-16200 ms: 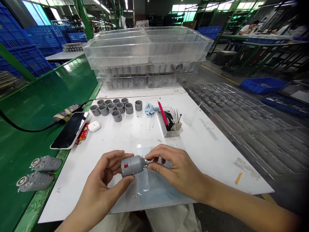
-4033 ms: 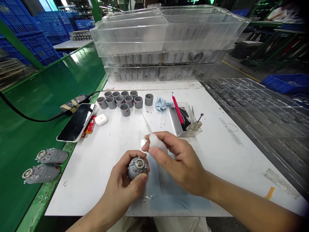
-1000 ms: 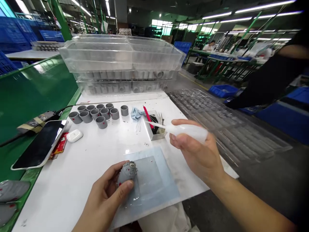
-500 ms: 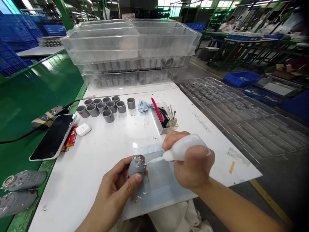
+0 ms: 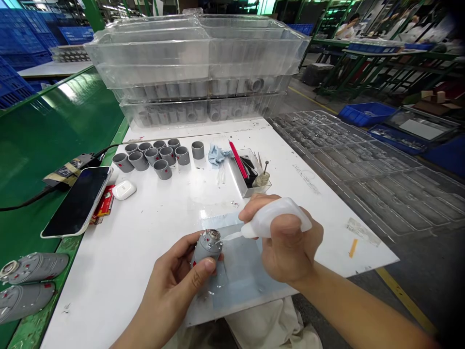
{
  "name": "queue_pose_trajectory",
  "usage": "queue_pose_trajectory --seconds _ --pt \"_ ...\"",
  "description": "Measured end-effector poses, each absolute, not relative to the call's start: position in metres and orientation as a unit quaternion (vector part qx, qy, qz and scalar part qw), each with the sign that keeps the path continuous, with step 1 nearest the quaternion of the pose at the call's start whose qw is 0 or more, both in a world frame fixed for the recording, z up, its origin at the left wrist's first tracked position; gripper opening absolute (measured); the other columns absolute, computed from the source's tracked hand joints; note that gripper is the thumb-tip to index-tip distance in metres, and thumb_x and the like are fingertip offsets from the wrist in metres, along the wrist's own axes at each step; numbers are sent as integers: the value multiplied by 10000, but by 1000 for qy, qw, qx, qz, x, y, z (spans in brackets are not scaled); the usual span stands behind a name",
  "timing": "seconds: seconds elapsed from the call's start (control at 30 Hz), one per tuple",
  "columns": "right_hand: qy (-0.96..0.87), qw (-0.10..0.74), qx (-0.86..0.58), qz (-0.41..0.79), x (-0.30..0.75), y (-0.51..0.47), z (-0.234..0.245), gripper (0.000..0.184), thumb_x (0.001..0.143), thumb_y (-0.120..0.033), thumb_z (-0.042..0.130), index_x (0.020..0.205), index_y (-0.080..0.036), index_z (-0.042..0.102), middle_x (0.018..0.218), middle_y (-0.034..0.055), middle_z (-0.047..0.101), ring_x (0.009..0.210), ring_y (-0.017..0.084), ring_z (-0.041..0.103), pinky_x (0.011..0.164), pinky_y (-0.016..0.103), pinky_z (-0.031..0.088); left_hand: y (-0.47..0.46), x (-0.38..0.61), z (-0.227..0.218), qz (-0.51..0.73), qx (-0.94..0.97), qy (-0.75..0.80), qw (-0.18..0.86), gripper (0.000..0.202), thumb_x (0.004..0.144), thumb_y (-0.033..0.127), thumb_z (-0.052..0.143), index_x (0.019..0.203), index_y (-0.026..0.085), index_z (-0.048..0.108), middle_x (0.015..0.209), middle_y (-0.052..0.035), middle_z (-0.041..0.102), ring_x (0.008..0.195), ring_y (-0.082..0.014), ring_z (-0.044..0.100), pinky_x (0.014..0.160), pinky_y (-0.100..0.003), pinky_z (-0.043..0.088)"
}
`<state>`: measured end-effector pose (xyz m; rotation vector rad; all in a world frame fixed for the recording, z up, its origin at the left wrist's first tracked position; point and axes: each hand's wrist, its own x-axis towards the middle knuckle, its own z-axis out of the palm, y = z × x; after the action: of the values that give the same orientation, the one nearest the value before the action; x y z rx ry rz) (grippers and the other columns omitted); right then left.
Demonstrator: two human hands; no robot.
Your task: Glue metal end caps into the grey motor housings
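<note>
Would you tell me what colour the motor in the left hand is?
The motor is grey with red marks, clearest in the head view.

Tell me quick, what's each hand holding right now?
Left hand: closed, holding a grey motor.
Right hand: closed, holding a white squeeze bottle.

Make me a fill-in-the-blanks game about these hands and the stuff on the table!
The left hand holds a grey ____.
The right hand holds a white squeeze ____.
The phone lies with its screen facing ____.
The earbud case is coloured ____.

The missing words: motor, bottle, up, white.
</note>
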<state>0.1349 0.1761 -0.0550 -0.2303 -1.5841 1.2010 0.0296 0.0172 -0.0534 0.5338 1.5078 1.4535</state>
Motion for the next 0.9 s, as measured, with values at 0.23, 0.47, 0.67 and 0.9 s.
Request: queue_pose_trajectory --seconds 0.23,0.47,0.67,0.9 --pt "-666 537 -93 509 135 177 -55 399 1008 -503 549 846 -214 771 765 63 684 743 214 624 652 379 505 17 31 -53 598 211 615 468 357 882 435 744 1168 224 707 1005 -56 791 930 -210 671 815 -238 553" --pt "-662 534 -96 517 137 176 -57 389 1014 -483 545 864 -214 781 781 63 691 770 212 636 631 361 504 18 30 -52 593 213 616 472 340 889 435 736 1165 239 710 998 -43 793 894 -194 664 806 -223 542" --pt "-610 544 -117 565 138 182 -38 466 962 -602 560 809 -220 778 694 46 667 579 181 594 507 346 457 17 31 -53 594 207 615 475 326 887 435 737 1152 247 717 1004 -45 780 947 -203 670 813 -222 547" --pt "-605 621 -208 452 173 238 -27 252 854 -322 773 1100 -264 775 920 18 749 848 197 711 818 384 594 16 30 -53 585 213 621 476 355 888 458 725 1173 247 702 987 -44 768 910 -208 655 785 -246 541"
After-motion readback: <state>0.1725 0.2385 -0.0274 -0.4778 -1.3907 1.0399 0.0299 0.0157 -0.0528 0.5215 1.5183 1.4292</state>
